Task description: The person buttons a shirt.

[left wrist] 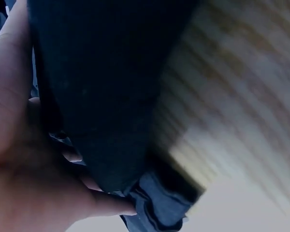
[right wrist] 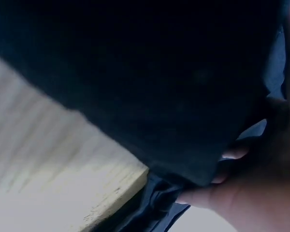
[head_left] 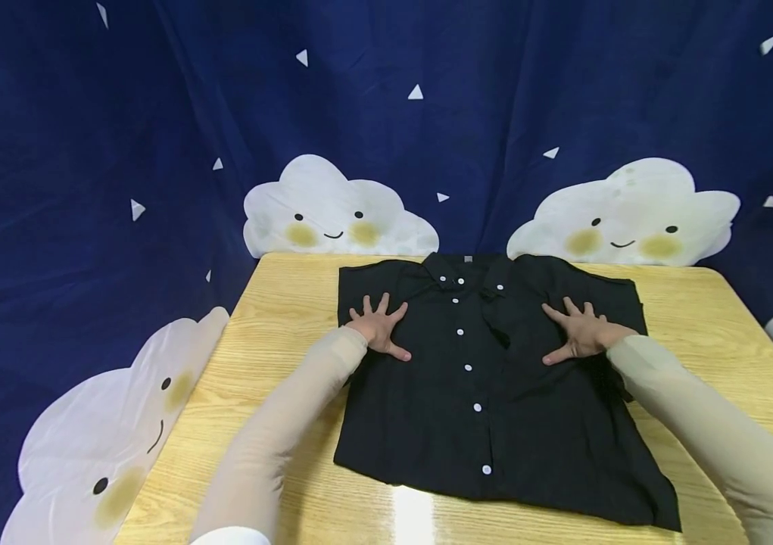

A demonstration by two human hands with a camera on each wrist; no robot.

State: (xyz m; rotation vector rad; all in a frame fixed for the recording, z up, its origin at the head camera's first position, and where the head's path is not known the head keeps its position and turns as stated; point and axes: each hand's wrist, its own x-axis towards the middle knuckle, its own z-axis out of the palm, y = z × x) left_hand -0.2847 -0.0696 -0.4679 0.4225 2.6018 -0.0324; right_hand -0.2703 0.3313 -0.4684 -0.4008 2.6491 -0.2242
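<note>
A black button-up shirt [head_left: 420, 409] lies spread front side up, its collar toward the far edge and a row of white buttons down the front. My left hand [head_left: 379, 330] rests on its left chest with the fingers spread. On the other side of the buttons, my right hand [head_left: 580, 334] lies the same way, fingers fanned out. Close up in the left wrist view, dark cloth [left wrist: 101, 96] stretches beside the hand and partly hides its fingers. The right wrist view likewise has black cloth [right wrist: 135, 82] covering part of the fingers.
Beneath the shirt is a light wooden table [head_left: 277, 303] with rounded far corners. Behind it hangs a dark blue curtain [head_left: 372, 91] printed with white triangles and smiling clouds. Both forearms, in pale sleeves, reach in from the near side.
</note>
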